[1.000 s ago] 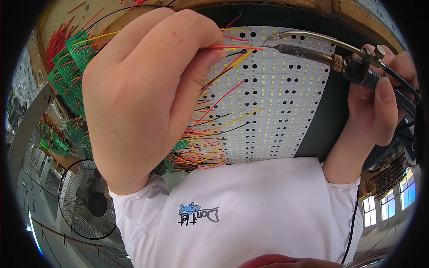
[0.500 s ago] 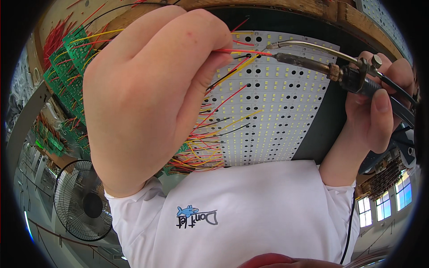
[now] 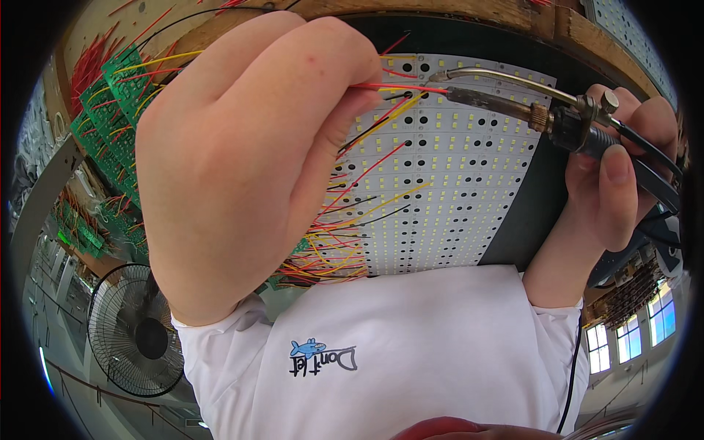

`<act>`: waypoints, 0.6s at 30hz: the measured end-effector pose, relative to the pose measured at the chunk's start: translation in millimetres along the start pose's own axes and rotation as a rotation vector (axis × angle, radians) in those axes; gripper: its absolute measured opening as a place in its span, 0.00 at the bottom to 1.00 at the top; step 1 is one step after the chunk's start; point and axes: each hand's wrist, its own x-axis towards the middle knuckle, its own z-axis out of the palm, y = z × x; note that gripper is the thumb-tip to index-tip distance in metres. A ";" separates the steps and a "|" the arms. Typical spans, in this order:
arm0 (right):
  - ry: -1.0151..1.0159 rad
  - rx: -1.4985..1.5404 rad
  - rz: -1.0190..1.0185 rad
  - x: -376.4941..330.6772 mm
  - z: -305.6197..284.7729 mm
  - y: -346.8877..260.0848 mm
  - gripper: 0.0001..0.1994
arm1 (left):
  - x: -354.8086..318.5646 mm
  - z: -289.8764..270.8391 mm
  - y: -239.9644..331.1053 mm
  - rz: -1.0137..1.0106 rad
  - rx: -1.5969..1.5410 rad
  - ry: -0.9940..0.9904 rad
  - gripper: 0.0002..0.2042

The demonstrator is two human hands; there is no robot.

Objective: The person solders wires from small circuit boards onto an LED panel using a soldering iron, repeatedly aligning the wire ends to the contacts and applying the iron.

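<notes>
At twelve o'clock on the LED panel (image 3: 469,191), my left hand (image 3: 242,161) still pinches the red wire (image 3: 400,87) while my right hand (image 3: 616,183), clamped around the soldering iron (image 3: 513,106), has edged its tip onto the joint.

Panel (image 3: 469,191): white, patterned with rows of black holes and small pale squares
Wire (image 3: 400,88): red
Other wires (image 3: 352,220): red, yellow, black
Soldering iron (image 3: 513,106): dark barrel, brass collar, black handle
Circuit boards (image 3: 110,110): green
Shirt (image 3: 411,352): white with blue print
Fan (image 3: 136,337): black
</notes>
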 end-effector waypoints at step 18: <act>0.022 -0.056 -0.008 0.3 1.9 0.8 0.11 | 0.7 3.2 0.8 -0.070 -0.026 0.027 0.06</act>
